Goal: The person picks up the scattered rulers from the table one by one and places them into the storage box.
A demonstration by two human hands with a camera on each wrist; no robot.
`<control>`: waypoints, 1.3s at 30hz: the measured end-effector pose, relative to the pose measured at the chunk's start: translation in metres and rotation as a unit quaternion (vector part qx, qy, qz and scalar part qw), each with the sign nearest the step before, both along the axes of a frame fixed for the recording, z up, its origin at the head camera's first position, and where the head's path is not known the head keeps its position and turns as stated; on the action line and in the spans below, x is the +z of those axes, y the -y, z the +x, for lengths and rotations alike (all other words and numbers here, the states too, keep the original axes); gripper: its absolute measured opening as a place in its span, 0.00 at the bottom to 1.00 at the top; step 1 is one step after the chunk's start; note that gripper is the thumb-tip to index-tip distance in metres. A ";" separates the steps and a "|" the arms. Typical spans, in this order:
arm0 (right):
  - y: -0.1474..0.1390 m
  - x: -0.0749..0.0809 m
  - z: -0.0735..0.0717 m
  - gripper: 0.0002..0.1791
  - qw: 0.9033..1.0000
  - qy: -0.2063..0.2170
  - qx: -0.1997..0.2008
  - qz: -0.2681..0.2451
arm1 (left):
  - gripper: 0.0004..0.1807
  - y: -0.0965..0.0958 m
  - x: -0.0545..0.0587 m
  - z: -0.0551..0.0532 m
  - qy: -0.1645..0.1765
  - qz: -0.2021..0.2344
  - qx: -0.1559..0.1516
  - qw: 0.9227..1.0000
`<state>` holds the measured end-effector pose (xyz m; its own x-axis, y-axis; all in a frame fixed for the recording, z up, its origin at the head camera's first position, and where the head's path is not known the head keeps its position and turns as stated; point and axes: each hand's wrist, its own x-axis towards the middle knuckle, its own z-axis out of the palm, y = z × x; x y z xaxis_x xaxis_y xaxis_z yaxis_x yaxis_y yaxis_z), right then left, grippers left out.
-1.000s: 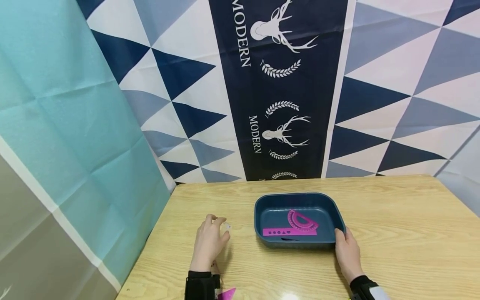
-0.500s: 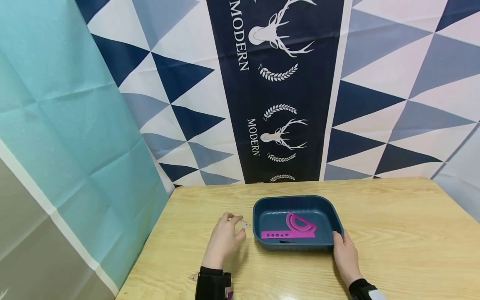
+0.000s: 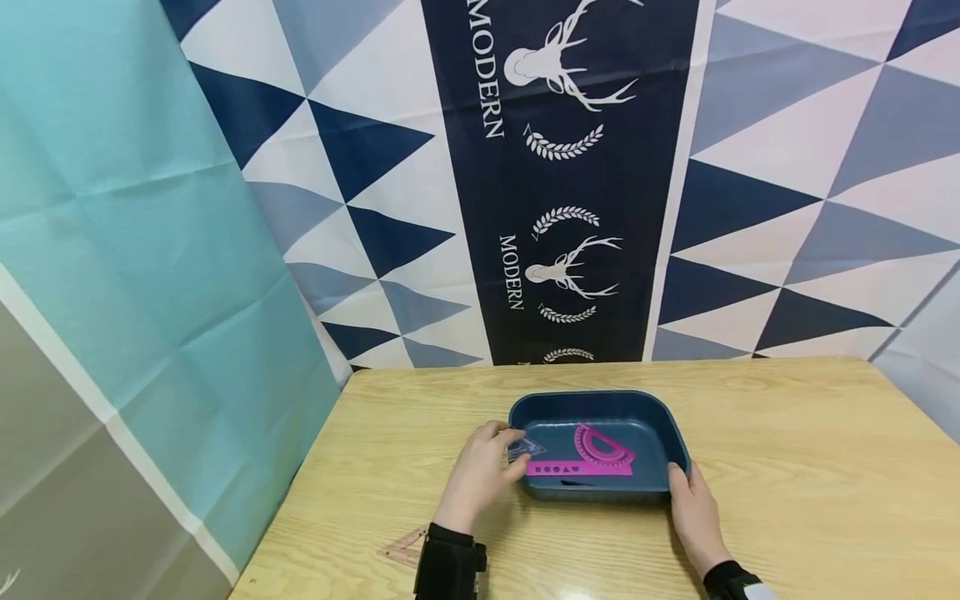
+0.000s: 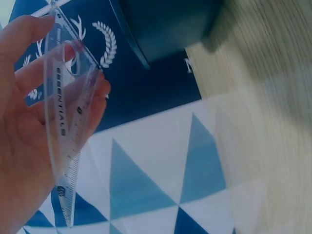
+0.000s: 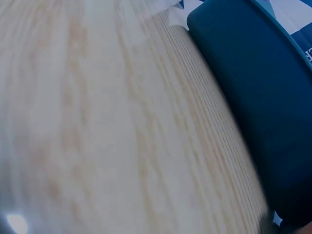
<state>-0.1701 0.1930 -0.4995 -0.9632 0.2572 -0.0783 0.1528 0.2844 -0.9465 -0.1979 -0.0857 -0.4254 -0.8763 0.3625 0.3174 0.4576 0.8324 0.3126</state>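
Observation:
A clear set square (image 4: 73, 97) with black markings is pinched between the thumb and fingers of my left hand (image 3: 480, 468). In the head view this hand is at the left rim of a dark blue plastic bin (image 3: 645, 417), with the set square over the bin's left end. My right hand (image 3: 696, 512) grips the bin's front right corner, thumb on the rim. Inside the bin lie a pink ruler (image 3: 600, 468) with cut-out shapes and a pink protractor (image 3: 617, 454). A small dark item, its kind unclear, shows below the ruler.
On the wooden table (image 3: 810, 475), left of my left wrist, lies another clear set square (image 3: 405, 548), partly covered by the wrist strap. A patterned curtain (image 3: 390, 208) hangs behind the table, and a teal one (image 3: 172, 250) runs along its left side.
My left hand has moved right with the set square, from the table to over the bin's left end. The other clear set square has come into view. My right hand stays on the bin.

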 end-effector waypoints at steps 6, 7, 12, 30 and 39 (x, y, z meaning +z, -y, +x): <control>-0.002 0.000 0.003 0.32 1.000 0.001 -0.004 0.003 | 0.17 -0.018 0.001 -0.003 -0.046 -0.034 -0.042 0.998; -0.002 -0.001 0.003 0.32 1.000 -0.001 -0.004 0.003 | 0.17 -0.021 0.000 -0.003 -0.050 -0.038 -0.046 0.997; -0.003 -0.002 0.003 0.32 1.000 0.000 -0.001 0.001 | 0.17 -0.034 -0.006 -0.004 -0.061 -0.070 -0.061 0.994; 0.000 0.002 -0.001 0.32 1.000 -0.009 -0.001 -0.012 | 0.13 -0.068 -0.015 -0.004 -0.079 -0.111 -0.101 0.986; -0.001 0.000 0.001 0.32 1.000 -0.006 0.006 -0.009 | 0.12 -0.073 -0.022 -0.004 -0.095 -0.116 -0.113 0.982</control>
